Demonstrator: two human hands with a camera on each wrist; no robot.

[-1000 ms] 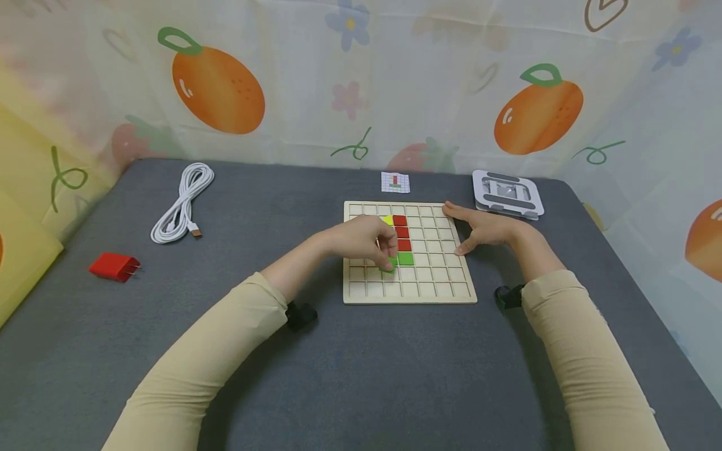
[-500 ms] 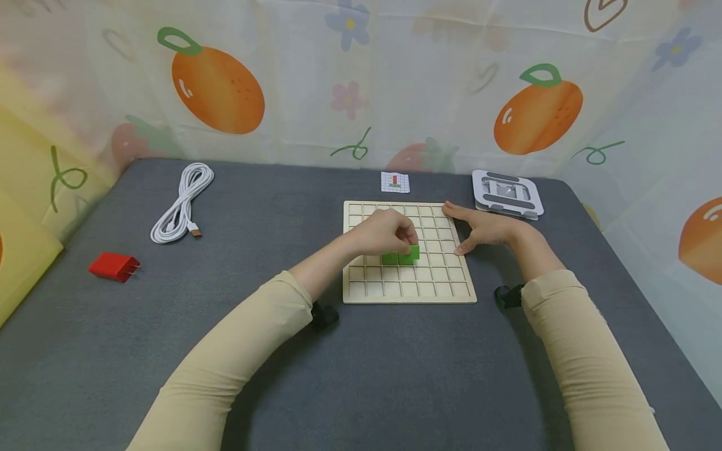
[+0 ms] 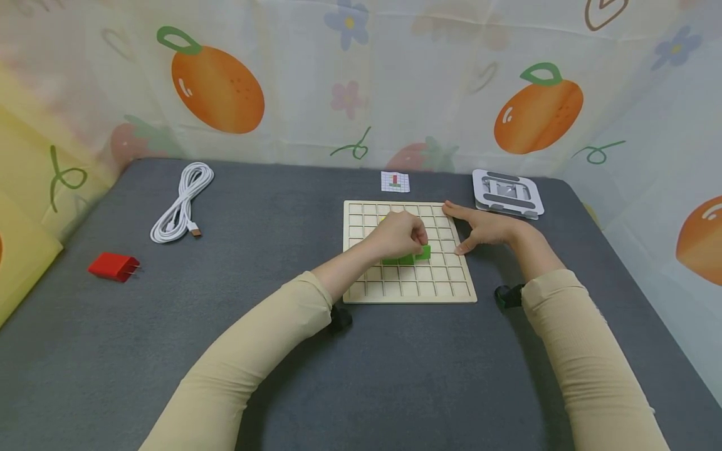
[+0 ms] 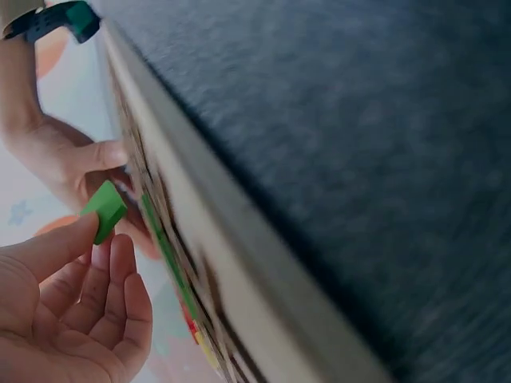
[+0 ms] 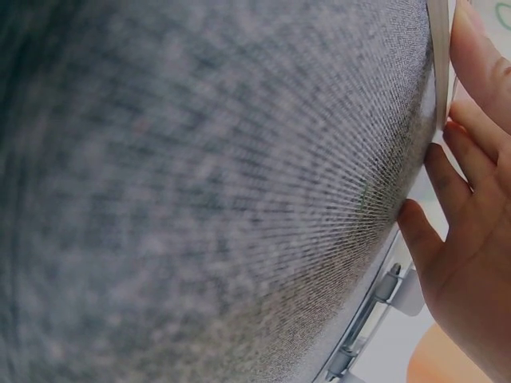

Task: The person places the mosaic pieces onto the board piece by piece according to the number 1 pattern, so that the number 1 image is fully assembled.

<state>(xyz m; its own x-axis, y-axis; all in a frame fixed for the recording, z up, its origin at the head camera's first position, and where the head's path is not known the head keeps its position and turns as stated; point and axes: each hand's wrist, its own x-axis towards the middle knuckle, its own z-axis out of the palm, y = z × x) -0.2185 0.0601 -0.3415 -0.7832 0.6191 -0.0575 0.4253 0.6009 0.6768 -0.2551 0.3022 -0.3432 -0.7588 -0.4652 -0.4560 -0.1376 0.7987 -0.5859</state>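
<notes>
My left hand [image 3: 398, 235] pinches a small green square tile [image 4: 108, 211] between thumb and fingers, just above the pale wooden grid board [image 3: 406, 293]. In the head view the held tile shows right of a row of green tiles [image 3: 399, 260] set in the board. That hand hides most of the other tiles there; the left wrist view shows red tiles [image 4: 190, 321] and a yellow tile [image 4: 206, 351] edge-on. At the board's right edge rests my right hand [image 3: 489, 227], thumb and fingers extended against it.
Behind the board lies a small printed grid card [image 3: 395, 182]. A white and grey flat device [image 3: 507, 194] sits at the back right. On the left are a coiled white cable [image 3: 183, 203] and a red plug adapter [image 3: 115, 267]. A patterned curtain [image 3: 304, 81] backs the table.
My left hand has moved right across the board, and a green tile is now pinched in its fingers beyond the green row. The right hand stays put.
</notes>
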